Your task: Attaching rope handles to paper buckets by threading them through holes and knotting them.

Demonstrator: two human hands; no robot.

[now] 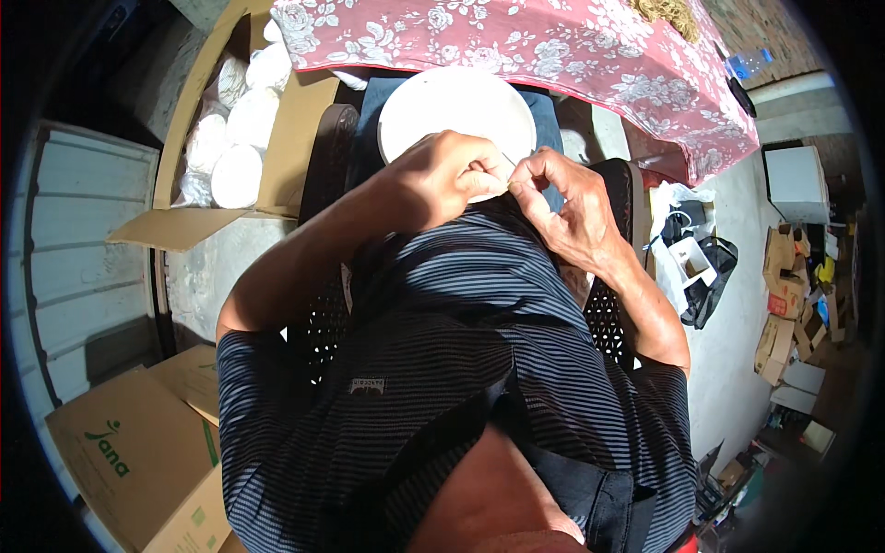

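Note:
A white round, flat-looking piece (pixel 452 106) rests over my lap on dark blue cloth (pixel 371 115). My left hand (pixel 447 175) is closed in a pinch above its near edge. Close against it, my right hand (pixel 572 207) pinches with thumb and forefinger, so both sets of fingertips almost meet. A hair-thin line shows between the hands, but what the fingers grip is too small to name.
Ahead stands a table with a pink floral cloth (pixel 498 37), tan fibre (pixel 668 17) on top. An open carton (pixel 277 175) of white wrapped rounds is at left. Closed cardboard boxes (pixel 129 452) lie nearer. Bags (pixel 710 276) sit on the floor at right, beyond the chair's armrest (pixel 619 198).

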